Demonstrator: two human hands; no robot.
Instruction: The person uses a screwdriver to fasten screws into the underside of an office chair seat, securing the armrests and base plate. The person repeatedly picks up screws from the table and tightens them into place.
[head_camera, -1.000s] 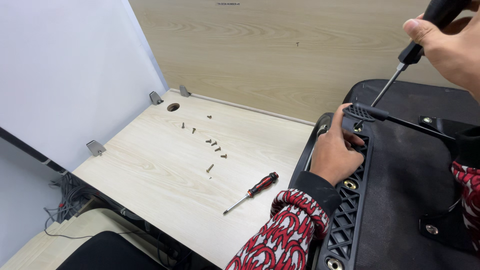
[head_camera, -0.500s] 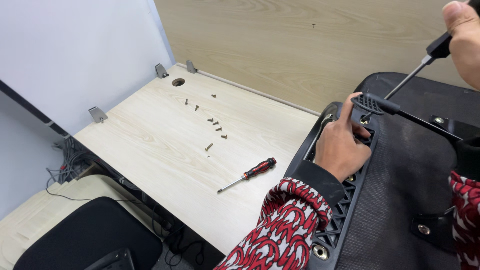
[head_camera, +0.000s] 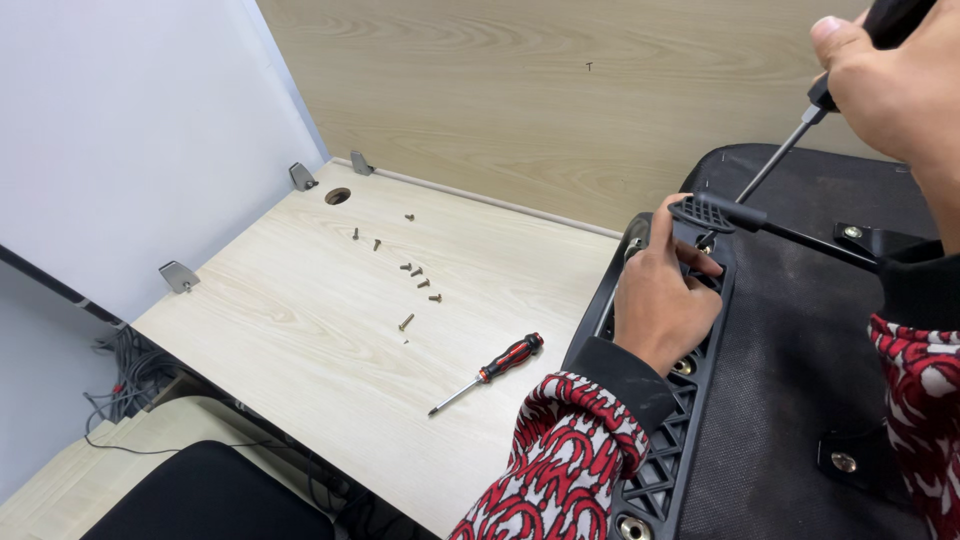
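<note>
While the left hand (head_camera: 660, 295) stays clamped on the black ribbed plastic chair frame (head_camera: 690, 420), the right hand (head_camera: 895, 85), fist closed, has steepened its black-handled screwdriver (head_camera: 775, 160), tip beside the left fingertips.

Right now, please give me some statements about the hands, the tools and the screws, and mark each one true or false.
1. The right hand grips a black-handled screwdriver. True.
2. The left hand rests flat on the wooden desk. False: it holds the black chair part at its ribbed edge.
3. A red-and-black screwdriver lies unheld on the desk. True.
4. The loose screws sit in a bowl. False: they lie scattered on the desk.
</note>
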